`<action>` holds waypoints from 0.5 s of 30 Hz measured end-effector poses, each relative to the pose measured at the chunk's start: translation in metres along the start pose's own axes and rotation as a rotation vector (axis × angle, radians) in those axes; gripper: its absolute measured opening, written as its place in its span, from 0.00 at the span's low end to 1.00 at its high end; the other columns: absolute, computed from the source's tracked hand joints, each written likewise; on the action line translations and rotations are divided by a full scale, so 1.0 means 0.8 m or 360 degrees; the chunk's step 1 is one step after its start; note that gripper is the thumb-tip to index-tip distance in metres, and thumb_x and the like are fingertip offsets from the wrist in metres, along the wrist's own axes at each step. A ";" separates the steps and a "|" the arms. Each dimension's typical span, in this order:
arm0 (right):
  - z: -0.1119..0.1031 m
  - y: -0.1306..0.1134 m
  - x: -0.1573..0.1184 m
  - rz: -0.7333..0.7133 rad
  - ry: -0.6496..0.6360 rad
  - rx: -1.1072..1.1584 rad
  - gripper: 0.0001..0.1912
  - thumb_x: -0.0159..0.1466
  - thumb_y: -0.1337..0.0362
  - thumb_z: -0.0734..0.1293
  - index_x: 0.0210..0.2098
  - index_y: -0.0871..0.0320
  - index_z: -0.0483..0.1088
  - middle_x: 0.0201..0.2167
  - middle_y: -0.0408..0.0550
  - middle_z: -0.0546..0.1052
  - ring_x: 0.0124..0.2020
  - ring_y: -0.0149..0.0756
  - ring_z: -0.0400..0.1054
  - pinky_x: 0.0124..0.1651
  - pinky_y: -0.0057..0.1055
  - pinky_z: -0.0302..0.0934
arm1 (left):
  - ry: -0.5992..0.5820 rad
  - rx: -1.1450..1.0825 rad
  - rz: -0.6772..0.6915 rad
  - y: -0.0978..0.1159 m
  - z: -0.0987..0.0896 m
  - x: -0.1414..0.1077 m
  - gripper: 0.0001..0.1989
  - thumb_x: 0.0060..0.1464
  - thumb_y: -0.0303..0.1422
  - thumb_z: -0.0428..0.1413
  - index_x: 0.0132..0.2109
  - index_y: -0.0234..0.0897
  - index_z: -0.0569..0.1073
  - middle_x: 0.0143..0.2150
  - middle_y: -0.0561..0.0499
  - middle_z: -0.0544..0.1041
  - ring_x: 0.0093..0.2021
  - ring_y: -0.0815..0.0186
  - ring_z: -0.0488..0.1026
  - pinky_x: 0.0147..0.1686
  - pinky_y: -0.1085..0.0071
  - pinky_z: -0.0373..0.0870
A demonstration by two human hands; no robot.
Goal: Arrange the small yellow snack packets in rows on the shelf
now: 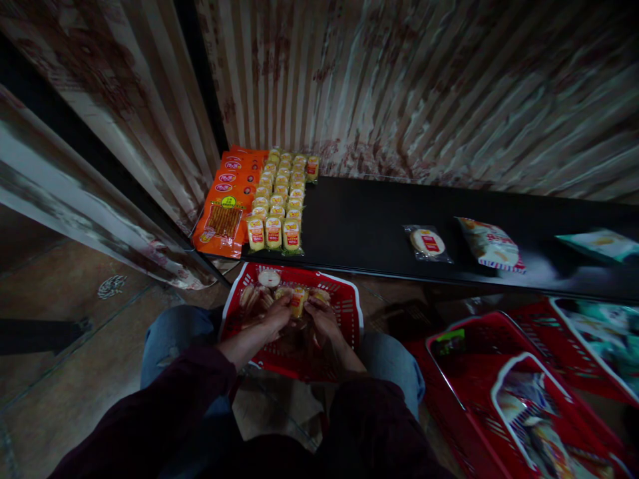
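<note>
A small yellow wrapped cake (298, 303) is held between my two hands, over the red basket (353, 313) between my knees. My left hand (277, 317) grips it from the left with closed fingers. My right hand (322, 315) pinches it from the other side. Round pale packaged snacks (253, 298) lie in the basket around my hands, one with a white round face (269, 278). On the black shelf (349, 213) just ahead, yellow wrapped cakes (273, 231) stand in tight rows of several.
Orange snack bags (227, 206) overlap at the shelf's left end. A round wrapped snack (427, 241), a white-and-red bag (490, 245) and a green-white bag (602, 243) lie farther right. More red baskets (462, 379) with packets stand on the floor at right. A black post (200, 73) rises at left.
</note>
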State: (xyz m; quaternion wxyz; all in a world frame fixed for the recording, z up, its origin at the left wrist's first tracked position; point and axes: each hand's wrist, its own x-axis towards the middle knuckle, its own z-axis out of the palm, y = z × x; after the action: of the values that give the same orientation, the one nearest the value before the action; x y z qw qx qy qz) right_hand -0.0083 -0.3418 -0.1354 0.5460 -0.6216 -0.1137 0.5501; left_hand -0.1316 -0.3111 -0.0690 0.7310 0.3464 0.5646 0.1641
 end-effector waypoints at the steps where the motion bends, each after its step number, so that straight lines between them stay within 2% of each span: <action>1: -0.001 0.001 0.001 -0.0001 0.0002 0.0002 0.20 0.36 0.57 0.76 0.28 0.56 0.73 0.27 0.44 0.79 0.28 0.36 0.72 0.36 0.34 0.66 | 0.0020 0.0047 -0.0001 0.000 -0.001 0.001 0.15 0.55 0.21 0.49 0.47 0.35 0.72 0.45 0.47 0.78 0.36 0.71 0.74 0.26 0.81 0.66; 5: -0.002 0.005 0.003 -0.0013 0.0010 -0.0008 0.21 0.38 0.56 0.76 0.30 0.56 0.73 0.28 0.43 0.79 0.28 0.35 0.72 0.37 0.34 0.67 | 0.0120 0.0127 -0.0023 0.005 -0.003 -0.001 0.12 0.58 0.27 0.50 0.46 0.36 0.73 0.49 0.47 0.77 0.42 0.68 0.74 0.27 0.82 0.66; 9: 0.000 0.001 -0.001 -0.0026 -0.0052 -0.0063 0.21 0.39 0.55 0.77 0.30 0.56 0.74 0.28 0.44 0.78 0.28 0.35 0.71 0.35 0.33 0.66 | 0.0077 0.0116 0.0009 0.007 -0.003 -0.008 0.12 0.56 0.32 0.55 0.47 0.35 0.73 0.50 0.46 0.76 0.44 0.67 0.74 0.30 0.81 0.67; 12: 0.003 -0.005 -0.007 -0.0011 -0.0084 -0.0065 0.21 0.39 0.54 0.77 0.30 0.56 0.74 0.26 0.43 0.78 0.25 0.33 0.70 0.31 0.30 0.64 | 0.0051 0.0146 0.0011 0.005 -0.003 -0.006 0.11 0.55 0.30 0.56 0.45 0.34 0.74 0.47 0.46 0.77 0.42 0.68 0.74 0.32 0.80 0.67; 15: 0.006 -0.011 -0.012 0.0019 -0.0101 -0.0030 0.22 0.37 0.54 0.78 0.30 0.56 0.75 0.25 0.43 0.78 0.24 0.32 0.69 0.28 0.29 0.62 | 0.0010 0.0145 0.0034 0.001 -0.002 0.001 0.13 0.55 0.25 0.52 0.47 0.34 0.73 0.44 0.47 0.78 0.38 0.70 0.75 0.31 0.80 0.67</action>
State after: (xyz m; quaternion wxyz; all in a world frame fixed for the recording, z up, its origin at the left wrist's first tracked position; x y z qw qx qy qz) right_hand -0.0116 -0.3427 -0.1216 0.5329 -0.6096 -0.1323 0.5718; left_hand -0.1332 -0.3095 -0.0690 0.7110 0.3847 0.5700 0.1470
